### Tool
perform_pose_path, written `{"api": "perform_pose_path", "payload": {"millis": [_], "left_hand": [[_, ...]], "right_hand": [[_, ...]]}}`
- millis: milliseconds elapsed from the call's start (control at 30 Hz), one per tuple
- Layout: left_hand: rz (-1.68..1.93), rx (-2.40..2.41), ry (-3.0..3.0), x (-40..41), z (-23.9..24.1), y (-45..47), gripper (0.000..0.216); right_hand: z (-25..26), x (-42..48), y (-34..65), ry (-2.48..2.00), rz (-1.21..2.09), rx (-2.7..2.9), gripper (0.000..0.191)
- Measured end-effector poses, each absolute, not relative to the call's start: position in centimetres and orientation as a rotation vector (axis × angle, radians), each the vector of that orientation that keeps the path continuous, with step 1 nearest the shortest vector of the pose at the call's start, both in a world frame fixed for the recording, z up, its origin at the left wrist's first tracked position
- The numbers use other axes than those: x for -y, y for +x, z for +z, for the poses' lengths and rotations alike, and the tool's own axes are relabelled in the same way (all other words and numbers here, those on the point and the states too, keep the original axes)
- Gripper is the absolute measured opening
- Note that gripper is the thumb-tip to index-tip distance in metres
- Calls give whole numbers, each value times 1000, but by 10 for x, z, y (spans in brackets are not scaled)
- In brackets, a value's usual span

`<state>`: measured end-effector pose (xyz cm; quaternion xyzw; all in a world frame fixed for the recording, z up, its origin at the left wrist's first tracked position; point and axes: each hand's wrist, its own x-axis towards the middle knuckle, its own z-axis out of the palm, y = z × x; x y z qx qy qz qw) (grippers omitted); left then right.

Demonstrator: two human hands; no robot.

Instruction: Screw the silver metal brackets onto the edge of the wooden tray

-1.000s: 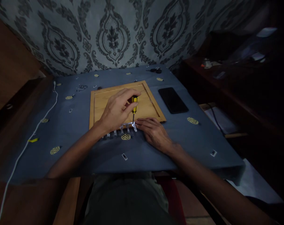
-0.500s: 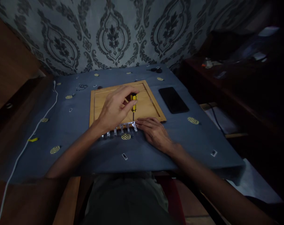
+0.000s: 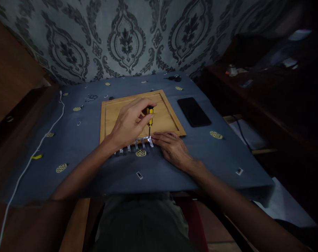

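Since half a second ago almost nothing has shifted. The left hand point(image 3: 129, 122) has sunk a touch over the tray's near half, and the screwdriver point(image 3: 150, 117) with it. The right hand point(image 3: 171, 147) has stayed where it was, at the tray's near right corner.

The wooden tray point(image 3: 110, 115) is the one container, lying on the blue cloth point(image 3: 96, 164). The left hand hangs above its floor and hides part of it, so what lies under the hand cannot be told. The rest of the floor shows bare wood.

The left hand is clamped on the yellow-and-black handle, thumb and fingers wrapped round it. The screwdriver stands upright, its tip down on the metal strip point(image 3: 136, 144). This strip lies outside the tray, on the cloth just in front of the tray's near edge. Five short tabs show along it. The right hand lies flat and spread, fingertips pressing the strip's right end; the two hands are close but not touching.

There is one black phone point(image 3: 193, 111), just right of the tray. One white cable point(image 3: 43, 140) runs well to the tray's left. I count nine round perforated discs on the cloth around the tray; the nearest disc point(image 3: 140, 153) lies just in front of the strip. Three small labels also show, one of them point(image 3: 139, 175) further in front of the tray.
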<state>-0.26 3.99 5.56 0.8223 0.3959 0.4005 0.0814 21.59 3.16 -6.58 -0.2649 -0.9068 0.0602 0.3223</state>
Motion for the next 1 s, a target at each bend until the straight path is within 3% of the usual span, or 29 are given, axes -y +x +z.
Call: {"api": "perform_pose_path", "payload": {"millis": [567,1000], "left_hand": [[1093,-1066,2501,-39,60,-5,29],[1098,-1070,2406,-39,59,-4,22]], "right_hand": [[-69,-32,216,-701,133,2379,50],[-65,-32,216,-729,173,2408,52]]}}
